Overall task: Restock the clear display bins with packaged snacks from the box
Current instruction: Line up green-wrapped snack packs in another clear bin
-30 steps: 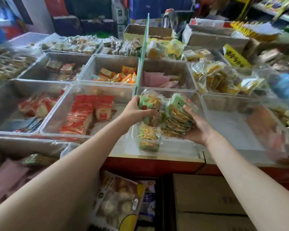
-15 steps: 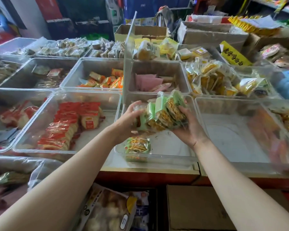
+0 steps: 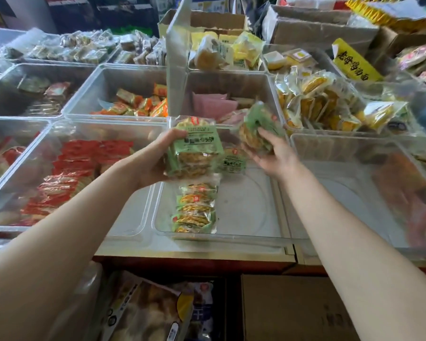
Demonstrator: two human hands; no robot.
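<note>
My left hand (image 3: pixel 155 158) grips a stack of green packaged snacks (image 3: pixel 194 148) over the near middle clear bin (image 3: pixel 244 232). My right hand (image 3: pixel 273 151) holds a blurred green snack pack (image 3: pixel 256 126) above the bin's far right part. Another green pack (image 3: pixel 234 161) sits between my hands; whether it rests in the bin or hangs in the air I cannot tell. A short row of green packs (image 3: pixel 194 210) lies in the bin near its front wall.
A bin of red packs (image 3: pixel 71 173) lies to the left, and a nearly bare clear bin (image 3: pixel 354 183) to the right. Behind are bins with orange packs (image 3: pixel 138 104), pink packs (image 3: pixel 214 104) and yellow packs (image 3: pixel 322 102). Cardboard boxes (image 3: pixel 290 308) stand under the counter.
My hands have split the bundle they held together: the left keeps a stack, the right has moved right and back with one pack. More green packs lie in the bin.
</note>
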